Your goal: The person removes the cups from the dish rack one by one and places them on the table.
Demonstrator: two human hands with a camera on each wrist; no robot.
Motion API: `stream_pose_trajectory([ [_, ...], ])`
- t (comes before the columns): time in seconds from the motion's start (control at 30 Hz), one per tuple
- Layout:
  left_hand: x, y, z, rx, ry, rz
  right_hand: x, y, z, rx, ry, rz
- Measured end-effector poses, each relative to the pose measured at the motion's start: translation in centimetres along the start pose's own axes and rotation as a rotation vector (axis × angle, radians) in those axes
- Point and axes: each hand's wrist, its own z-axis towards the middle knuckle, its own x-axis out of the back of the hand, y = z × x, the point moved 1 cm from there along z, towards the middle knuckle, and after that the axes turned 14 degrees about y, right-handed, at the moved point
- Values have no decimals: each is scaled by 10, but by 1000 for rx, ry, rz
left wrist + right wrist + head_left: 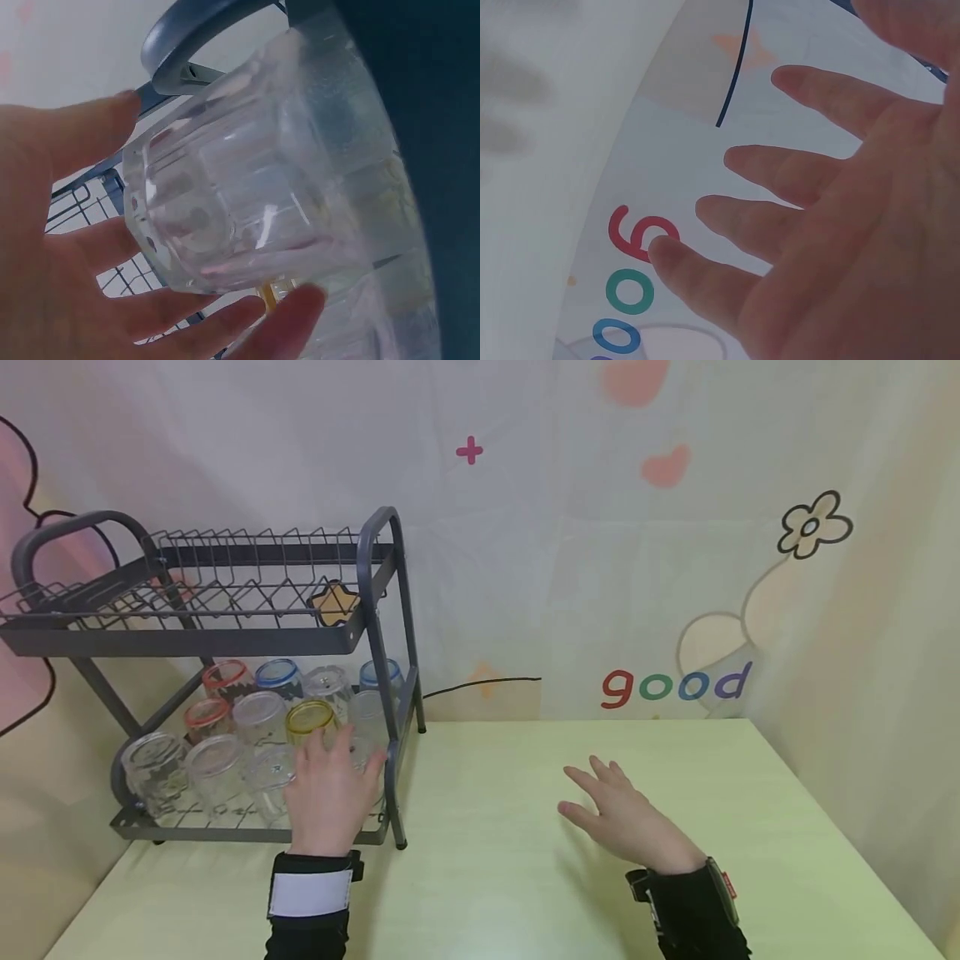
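Observation:
My left hand (330, 793) is at the front right of the rack's lower shelf, thumb and fingers spread. In the left wrist view a clear faceted glass (225, 187) lies between the thumb and the fingers, which are fairly straight around its base. From the head view the hand mostly hides that glass. Beside the hand stand another clear glass (270, 772) and a yellow-rimmed glass (310, 718). My right hand (622, 814) hovers over the table with its fingers apart, holding nothing.
The dark two-tier dish rack (180, 643) stands at the left of the pale green table (487, 827). Several upturned glasses fill its lower shelf, including red-rimmed (208, 717) and blue-rimmed (278, 675) ones. The rack's right leg (393, 793) is close to my left thumb. A printed curtain (540, 568) hangs behind.

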Motion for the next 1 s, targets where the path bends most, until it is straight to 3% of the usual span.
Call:
stream_pose_trajectory([
  [0.63,-11,-4,-2,47,-109,-13,-1,-3,-2,6,1,-15],
  [1.0,-6,-4,-2,43,-146,-60,1,-5,-2,-8,-12,-10],
])
